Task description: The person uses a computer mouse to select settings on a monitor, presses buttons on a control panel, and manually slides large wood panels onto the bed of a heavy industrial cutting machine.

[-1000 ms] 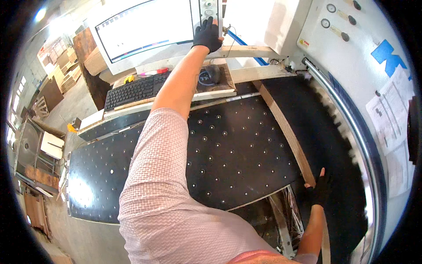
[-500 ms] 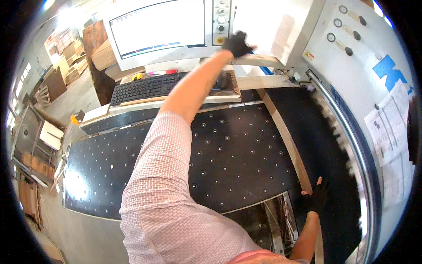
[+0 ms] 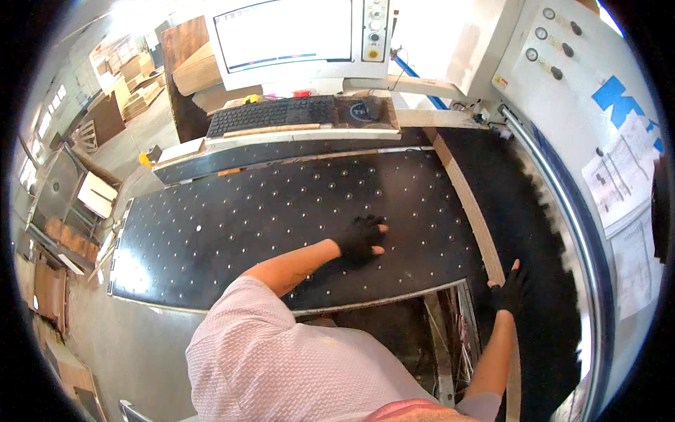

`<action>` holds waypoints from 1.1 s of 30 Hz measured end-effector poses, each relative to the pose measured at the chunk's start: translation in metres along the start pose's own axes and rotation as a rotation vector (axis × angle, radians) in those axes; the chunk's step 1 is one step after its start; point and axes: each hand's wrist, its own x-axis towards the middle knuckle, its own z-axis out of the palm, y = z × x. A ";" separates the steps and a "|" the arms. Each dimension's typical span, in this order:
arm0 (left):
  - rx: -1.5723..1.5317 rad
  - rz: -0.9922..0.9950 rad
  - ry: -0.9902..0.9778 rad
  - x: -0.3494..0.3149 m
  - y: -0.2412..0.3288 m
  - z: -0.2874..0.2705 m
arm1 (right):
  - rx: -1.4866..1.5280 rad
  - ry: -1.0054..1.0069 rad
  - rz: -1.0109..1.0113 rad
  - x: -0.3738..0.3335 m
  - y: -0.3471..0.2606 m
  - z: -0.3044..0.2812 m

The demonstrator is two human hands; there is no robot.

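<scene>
My left hand [image 3: 362,239], in a black fingerless glove, hovers over or rests on the black table [image 3: 281,218] studded with small round dots; which of these I cannot tell. Its bare thumb and a fingertip stand apart, with nothing between them. At the right, my right hand [image 3: 511,288], gloved the same way, lies beside a long narrow wooden strip [image 3: 470,200] on a black surface [image 3: 520,211]. Its thumb reaches the strip's edge while a finger stretches forward, and it appears to grip nothing.
Beyond the table, a keyboard [image 3: 271,116] sits on a shelf under a monitor [image 3: 285,35] with a button panel [image 3: 375,32]. A metal rail [image 3: 555,179] and a white cabinet [image 3: 569,91] with gauges bound the right side. Stacked boards [image 3: 144,91] stand far left.
My left hand has come down from the monitor's button panel to the dotted table. My right hand stays beside the wooden strip. The view has shifted slightly.
</scene>
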 end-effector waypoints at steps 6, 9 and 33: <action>0.113 -0.381 0.259 -0.142 0.006 -0.026 | 0.090 -0.043 0.031 -0.007 -0.013 -0.024; 0.151 -0.497 0.357 -0.197 0.035 -0.039 | 0.000 -0.029 0.024 -0.008 -0.005 -0.029; 0.063 -0.315 0.516 -0.403 0.009 -0.043 | 0.776 0.124 -0.620 -0.255 -0.377 0.005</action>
